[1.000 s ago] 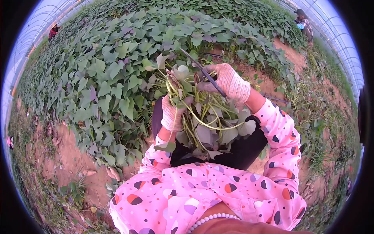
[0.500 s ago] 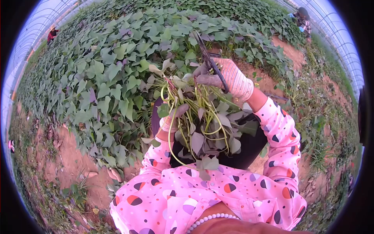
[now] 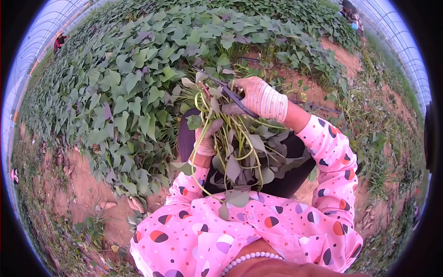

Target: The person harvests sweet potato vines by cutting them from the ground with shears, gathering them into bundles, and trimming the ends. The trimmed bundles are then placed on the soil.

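A bundle of cut sweet potato vines (image 3: 240, 154) hangs over my lap, its stems toward the top and its leaves drooping toward my shirt. My left hand (image 3: 206, 137), in a dirt-stained knit glove, is wrapped round the stems on the left side of the bundle. In my gloved right hand (image 3: 259, 98) is a pair of dark-handled scissors (image 3: 229, 92), blades pointing up and left across the top of the stems. The right fingertips are close over the bundle, and part of the handles is hidden by them.
Dense sweet potato plants (image 3: 120, 87) spread ahead and to the left. Bare soil (image 3: 318, 94) and a thin dark hose (image 3: 323, 109) lie to the right. One person (image 3: 353, 18) is at the far right, another person (image 3: 59, 42) at the far left, under the greenhouse frame.
My right hand has moved left and down with the scissors, which have swung from steep to a flatter slant over the stems. The left hand keeps its hold on the vines.
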{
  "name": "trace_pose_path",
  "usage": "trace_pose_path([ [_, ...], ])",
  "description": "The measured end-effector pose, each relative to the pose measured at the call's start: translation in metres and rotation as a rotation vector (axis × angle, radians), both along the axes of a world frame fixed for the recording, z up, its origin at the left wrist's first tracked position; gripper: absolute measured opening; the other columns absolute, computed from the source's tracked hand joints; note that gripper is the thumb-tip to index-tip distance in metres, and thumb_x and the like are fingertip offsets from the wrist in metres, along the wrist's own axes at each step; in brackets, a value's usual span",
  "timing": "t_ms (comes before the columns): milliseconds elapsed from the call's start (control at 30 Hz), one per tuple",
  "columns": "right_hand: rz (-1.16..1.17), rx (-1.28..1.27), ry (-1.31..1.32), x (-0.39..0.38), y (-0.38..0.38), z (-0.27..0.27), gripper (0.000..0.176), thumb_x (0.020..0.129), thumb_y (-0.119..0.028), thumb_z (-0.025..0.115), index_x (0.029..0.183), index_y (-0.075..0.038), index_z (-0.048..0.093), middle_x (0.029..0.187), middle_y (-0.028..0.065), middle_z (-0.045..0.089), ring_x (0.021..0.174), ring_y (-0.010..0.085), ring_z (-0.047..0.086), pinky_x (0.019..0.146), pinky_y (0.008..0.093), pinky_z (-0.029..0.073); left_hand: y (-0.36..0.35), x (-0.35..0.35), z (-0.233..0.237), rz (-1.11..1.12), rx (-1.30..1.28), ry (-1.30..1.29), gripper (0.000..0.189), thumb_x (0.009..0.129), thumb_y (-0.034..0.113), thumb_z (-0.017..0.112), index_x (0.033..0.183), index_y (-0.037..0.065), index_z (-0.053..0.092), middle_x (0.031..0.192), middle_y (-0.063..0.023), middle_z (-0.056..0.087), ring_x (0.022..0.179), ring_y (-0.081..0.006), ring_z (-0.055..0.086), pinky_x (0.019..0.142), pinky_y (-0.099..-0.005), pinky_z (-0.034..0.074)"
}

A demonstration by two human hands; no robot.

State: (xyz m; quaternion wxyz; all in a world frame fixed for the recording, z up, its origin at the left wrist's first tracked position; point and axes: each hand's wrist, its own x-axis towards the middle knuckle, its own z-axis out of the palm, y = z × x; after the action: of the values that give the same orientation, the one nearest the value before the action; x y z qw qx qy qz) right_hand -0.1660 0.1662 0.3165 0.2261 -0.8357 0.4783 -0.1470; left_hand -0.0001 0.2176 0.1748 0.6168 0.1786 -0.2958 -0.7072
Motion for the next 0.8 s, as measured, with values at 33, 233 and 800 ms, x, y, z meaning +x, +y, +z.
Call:
trace_pose_path([
  [33,-0.015,0.03,0.02,0.0,0.0,0.001,0.058,0.069,-0.052,0.079,0.097,-0.003,0.065,0.075,0.0155,0.064,0.066,0.0242,0.061,0.066,0.0352,0.05,0.0,0.002,-0.003,-0.015,0.013,-0.068,0.059,0.077,0.012,0.064,0.132,0.001,0.045,0.118,-0.0154,0.059,0.102,-0.0293,0.062,0.089,-0.0427,0.053],
  [233,0.026,0.101,-0.137,-0.002,0.0,-0.007,0.052,0.072,-0.046,0.078,0.098,-0.003,0.066,0.073,0.016,0.065,0.063,0.0248,0.061,0.065,0.0366,0.05,-0.028,0.005,-0.04,0.105,-0.11,-0.304,0.051,0.077,0.011,0.068,0.124,0.002,0.052,0.111,-0.0108,0.062,0.095,-0.0225,0.063,0.084,-0.0362,0.052],
  [800,-0.016,0.064,-0.392,-0.006,-0.003,-0.001,0.054,0.073,-0.043,0.079,0.107,-0.003,0.065,0.08,0.0113,0.067,0.07,0.013,0.055,0.072,0.0333,0.05,-0.009,-0.002,0.016,0.338,-0.053,-0.594,0.035,0.074,0.005,0.072,0.108,0.0,0.063,0.091,-0.0048,0.067,0.077,-0.0113,0.063,0.07,-0.0266,0.052],
])
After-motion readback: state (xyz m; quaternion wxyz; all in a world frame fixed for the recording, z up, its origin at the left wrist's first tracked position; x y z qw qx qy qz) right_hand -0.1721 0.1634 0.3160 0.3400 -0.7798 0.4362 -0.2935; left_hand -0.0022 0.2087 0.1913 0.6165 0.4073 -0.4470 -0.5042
